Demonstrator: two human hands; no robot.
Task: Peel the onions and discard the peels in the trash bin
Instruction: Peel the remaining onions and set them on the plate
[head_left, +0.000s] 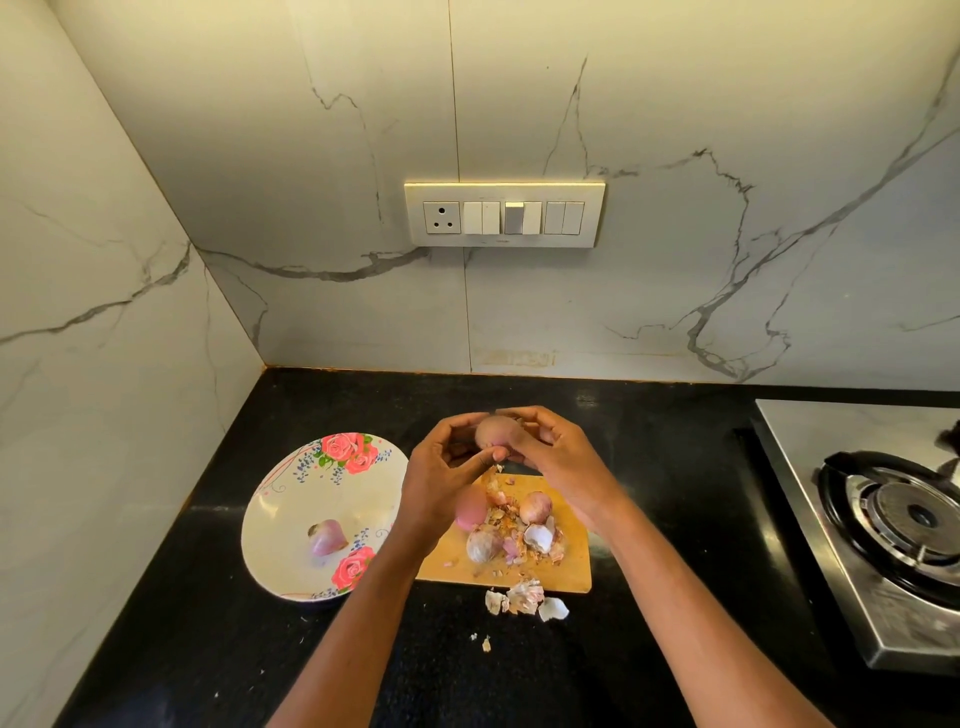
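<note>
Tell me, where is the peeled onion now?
In the head view, the peeled onion lies alone on the floral plate, on the black counter left of the cutting board.

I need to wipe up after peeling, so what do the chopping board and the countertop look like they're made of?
Chopping board: likely wood or bamboo, matte; pale tan, flat.
Countertop: looks like polished black stone, perhaps granite; fine speckles and soft reflections.

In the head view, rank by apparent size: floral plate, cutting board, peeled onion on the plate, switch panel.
1. floral plate
2. cutting board and switch panel: look alike, and the board is partly hidden
3. peeled onion
</note>
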